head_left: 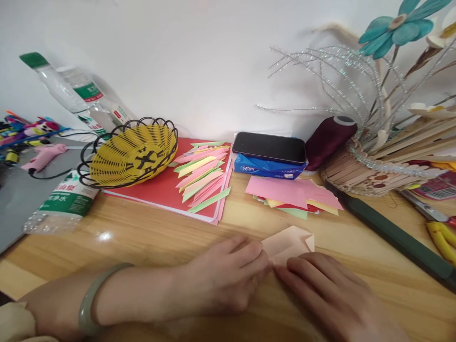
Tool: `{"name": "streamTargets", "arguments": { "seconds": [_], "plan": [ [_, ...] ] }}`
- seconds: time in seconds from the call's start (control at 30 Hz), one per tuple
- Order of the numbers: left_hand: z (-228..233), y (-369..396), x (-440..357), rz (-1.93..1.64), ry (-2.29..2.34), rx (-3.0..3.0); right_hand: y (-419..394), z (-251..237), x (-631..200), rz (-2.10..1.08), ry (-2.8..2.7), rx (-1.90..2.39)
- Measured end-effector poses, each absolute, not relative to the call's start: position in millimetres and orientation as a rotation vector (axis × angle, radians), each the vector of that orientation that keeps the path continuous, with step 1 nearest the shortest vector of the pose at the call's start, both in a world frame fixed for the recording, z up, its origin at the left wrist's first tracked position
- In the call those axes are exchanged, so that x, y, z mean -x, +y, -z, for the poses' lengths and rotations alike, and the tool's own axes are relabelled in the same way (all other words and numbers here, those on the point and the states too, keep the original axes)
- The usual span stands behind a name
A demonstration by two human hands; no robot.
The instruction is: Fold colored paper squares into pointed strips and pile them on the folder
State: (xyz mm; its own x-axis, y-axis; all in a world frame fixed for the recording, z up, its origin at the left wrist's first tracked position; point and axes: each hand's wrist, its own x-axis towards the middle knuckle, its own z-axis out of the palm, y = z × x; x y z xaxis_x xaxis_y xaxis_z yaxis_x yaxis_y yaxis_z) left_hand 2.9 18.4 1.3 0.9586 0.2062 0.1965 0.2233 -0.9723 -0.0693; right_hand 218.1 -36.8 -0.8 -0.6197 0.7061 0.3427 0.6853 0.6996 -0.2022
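A sheet of peach paper [290, 241], partly folded, lies on the wooden table, with a turned-in corner at its far right. My left hand [228, 273], wearing a ring and with a pale green bangle at the wrist, grips the paper's left edge with curled fingers. My right hand [331, 289] presses on the near right edge, its thumb and fingers closed on the paper. The two hands nearly meet at the near edge. Part of the paper is hidden beneath the fingers.
Folded paper strips [204, 175] lie on red sheets [149, 194] beside a yellow basket [138, 154]. A phone [270, 147] rests on a blue tissue pack [269, 166], behind colored paper [281, 190]. Thread spool [329, 140], scissors [427, 209] and a dark green bar [395, 232] are right.
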Motion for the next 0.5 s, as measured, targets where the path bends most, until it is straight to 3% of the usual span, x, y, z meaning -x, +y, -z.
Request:
{"name": "streamTargets", "arguments": {
  "seconds": [0.5],
  "plan": [
    [-0.2,22.9,-3.8,0.378,-0.476,2.879,-45.8,5.8,-220.4,-0.004,-2.551,1.020]
  ]
}}
